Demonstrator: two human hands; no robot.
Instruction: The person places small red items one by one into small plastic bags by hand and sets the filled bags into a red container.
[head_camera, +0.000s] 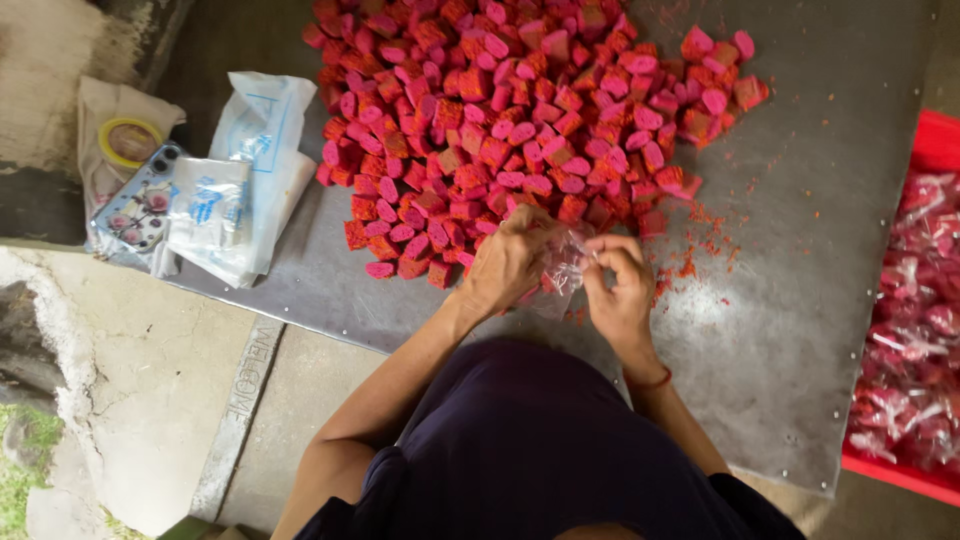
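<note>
Small clear bag (566, 266), contents unclear, behind both hands' fingers (606, 258).

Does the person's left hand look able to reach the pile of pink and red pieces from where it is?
Probably yes. The left hand already rests at the near edge of the pile of pink and red pieces, with nothing between them, though it and the right hand are busy holding a small clear bag.

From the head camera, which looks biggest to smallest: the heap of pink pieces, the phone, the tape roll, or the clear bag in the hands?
1. Heap of pink pieces
2. Phone
3. Clear bag, partly hidden by fingers, so unsure against the tape roll
4. Tape roll
</note>
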